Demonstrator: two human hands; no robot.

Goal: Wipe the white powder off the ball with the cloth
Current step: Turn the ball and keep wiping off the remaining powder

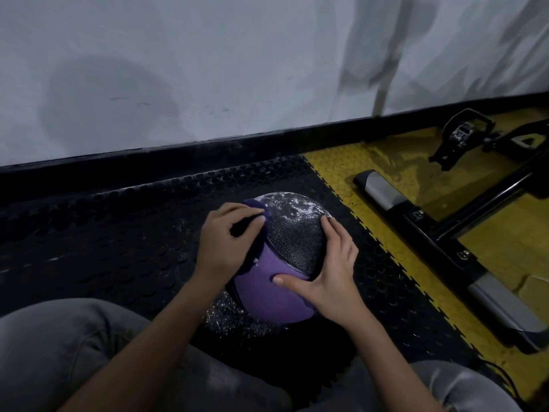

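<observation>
Two hands work the ball (276,281) on the floor mat (118,233) — left hand (228,242) grips the cloth (258,205) against its side, right hand (329,272) spread flat, steadying. Wiping is midway; powder (300,206) remains on top — next stroke should reach there.

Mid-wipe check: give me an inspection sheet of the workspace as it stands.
Surface: black studded mat; yellow tiles to the right.
Job's things: ball on the mat, white powder on its far top; cloth against its left side.
Clutter: spilled powder on the mat beneath the ball.
Hands: left hand grips the cloth; right hand rests flat on the ball's right side.
Cables: what looks like a thin black cord at lower right.
Surroundings: white wall, black skirting; machine frame and pedal to the right.
</observation>
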